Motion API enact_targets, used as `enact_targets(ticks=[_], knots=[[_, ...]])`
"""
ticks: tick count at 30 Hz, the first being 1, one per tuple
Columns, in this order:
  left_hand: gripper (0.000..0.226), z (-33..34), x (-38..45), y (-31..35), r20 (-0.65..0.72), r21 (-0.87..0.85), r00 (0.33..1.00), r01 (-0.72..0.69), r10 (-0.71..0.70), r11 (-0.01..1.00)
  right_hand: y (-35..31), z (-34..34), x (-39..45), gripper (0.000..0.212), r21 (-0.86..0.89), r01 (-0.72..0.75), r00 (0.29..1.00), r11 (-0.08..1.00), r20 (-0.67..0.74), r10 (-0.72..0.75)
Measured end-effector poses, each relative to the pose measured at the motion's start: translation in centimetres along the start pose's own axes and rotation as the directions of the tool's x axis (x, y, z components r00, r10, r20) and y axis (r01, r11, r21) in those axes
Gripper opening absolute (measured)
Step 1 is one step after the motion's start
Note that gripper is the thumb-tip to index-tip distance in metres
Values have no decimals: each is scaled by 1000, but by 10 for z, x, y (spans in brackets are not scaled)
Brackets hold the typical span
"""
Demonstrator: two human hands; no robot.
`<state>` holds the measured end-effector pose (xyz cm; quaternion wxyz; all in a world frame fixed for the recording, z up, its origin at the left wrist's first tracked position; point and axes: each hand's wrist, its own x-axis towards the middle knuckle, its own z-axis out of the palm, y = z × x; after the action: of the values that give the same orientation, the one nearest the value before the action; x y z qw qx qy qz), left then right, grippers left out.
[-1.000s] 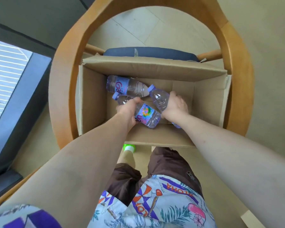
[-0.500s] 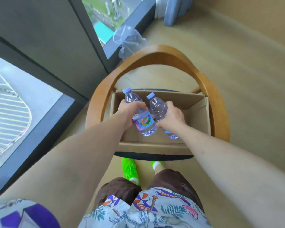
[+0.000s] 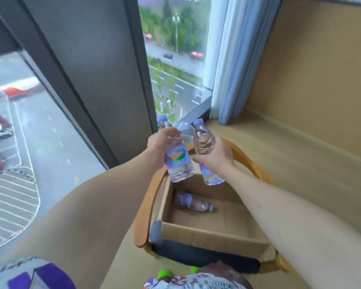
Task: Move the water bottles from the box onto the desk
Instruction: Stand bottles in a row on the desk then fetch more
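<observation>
Hands (image 3: 193, 152) around upright bottles (image 3: 191, 152), caps up.

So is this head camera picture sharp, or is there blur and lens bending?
Head view: daylight from the window; motion blur softens the clear plastic bottle lying in the cardboard box and the street outside; the wide-angle lens bows the dark window frame and stretches the forearms.

The left hand (image 3: 159, 146) covers the upper body of its bottle (image 3: 178, 163), and the right hand (image 3: 216, 157) covers the middle of the second bottle (image 3: 203, 140). The label on the third bottle (image 3: 191, 202) inside the box (image 3: 213, 236) is blurred and unreadable. The chair (image 3: 143, 217) is partly concealed by the box and forearms.
</observation>
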<state>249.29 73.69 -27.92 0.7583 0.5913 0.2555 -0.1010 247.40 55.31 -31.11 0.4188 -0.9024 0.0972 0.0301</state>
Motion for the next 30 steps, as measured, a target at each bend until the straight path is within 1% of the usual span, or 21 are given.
enact_targets(ticks=[4, 7, 10, 14, 16, 18, 19, 21, 23, 25, 26, 28, 30], knots=[[17, -12, -23, 38, -92, -43, 990, -109, 105, 993, -37, -9, 15, 69, 29, 120, 992, 992, 45, -121], [21, -26, -41, 56, -183, 2, 968, -177, 174, 984, -62, -10, 23, 69, 66, 210, 973, 976, 79, -215], [33, -45, -62, 64, -280, 44, 930, -233, 236, 971, -85, -3, 23, 71, 110, 289, 946, 951, 120, -301], [38, -75, -103, 64, -415, 15, 864, -306, 284, 952, -110, 17, 7, 68, 150, 401, 880, 903, 212, -426], [45, -90, -131, 60, -456, 5, 849, -298, 268, 954, -121, 29, -9, 69, 186, 444, 832, 876, 276, -481], [49, -104, -162, 51, -496, -10, 828, -308, 263, 951, -132, 42, -28, 68, 232, 495, 768, 837, 333, -546], [50, -112, -177, 46, -536, -12, 799, -330, 273, 944, -137, 48, -40, 67, 256, 520, 730, 815, 362, -580], [51, -127, -211, 35, -631, 4, 719, -374, 292, 927, -147, 62, -65, 69, 293, 559, 655, 776, 418, -629], [55, -142, -246, 22, -706, 32, 644, -385, 294, 922, -156, 74, -95, 70, 329, 592, 580, 736, 460, -672], [62, -156, -281, 9, -763, 37, 584, -388, 277, 921, -165, 84, -127, 72, 370, 613, 511, 698, 488, -708], [60, -164, -299, 2, -790, 36, 553, -391, 266, 920, -169, 88, -145, 73, 387, 624, 477, 680, 500, -723], [48, -177, -335, -13, -827, 49, 496, -406, 265, 913, -178, 93, -183, 75, 417, 635, 415, 650, 526, -742], [36, -188, -373, -30, -863, 81, 424, -417, 273, 905, -185, 97, -224, 74, 456, 641, 351, 617, 542, -764]])
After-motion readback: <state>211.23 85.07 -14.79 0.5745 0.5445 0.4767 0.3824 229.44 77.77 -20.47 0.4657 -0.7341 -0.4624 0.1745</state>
